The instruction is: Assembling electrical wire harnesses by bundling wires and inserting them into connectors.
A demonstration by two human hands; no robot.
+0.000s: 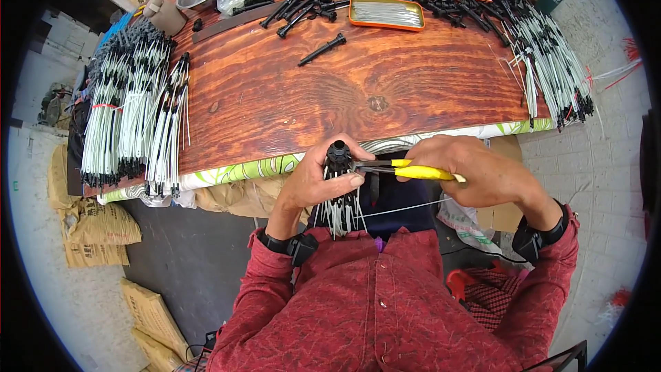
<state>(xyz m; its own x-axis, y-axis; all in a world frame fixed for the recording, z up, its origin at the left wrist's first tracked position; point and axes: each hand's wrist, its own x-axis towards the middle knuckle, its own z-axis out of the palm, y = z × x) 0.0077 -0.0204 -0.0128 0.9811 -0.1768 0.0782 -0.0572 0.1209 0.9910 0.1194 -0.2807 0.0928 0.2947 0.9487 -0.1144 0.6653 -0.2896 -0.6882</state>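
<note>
Our left hand [308, 179] grips a black-and-white plastic bundle [339, 160], our right hand [475, 167] yellow-handled metal pliers [421, 173]; white-stemmed bundles [105, 127] seem done, black plastic rods [321, 49] unworked.

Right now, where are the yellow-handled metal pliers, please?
In the head view, the yellow-handled metal pliers are just right of centre, in the right hand, tips beside the left hand.

Yellow-handled pliers [418, 172], red patterned shirt [344, 296]
</note>
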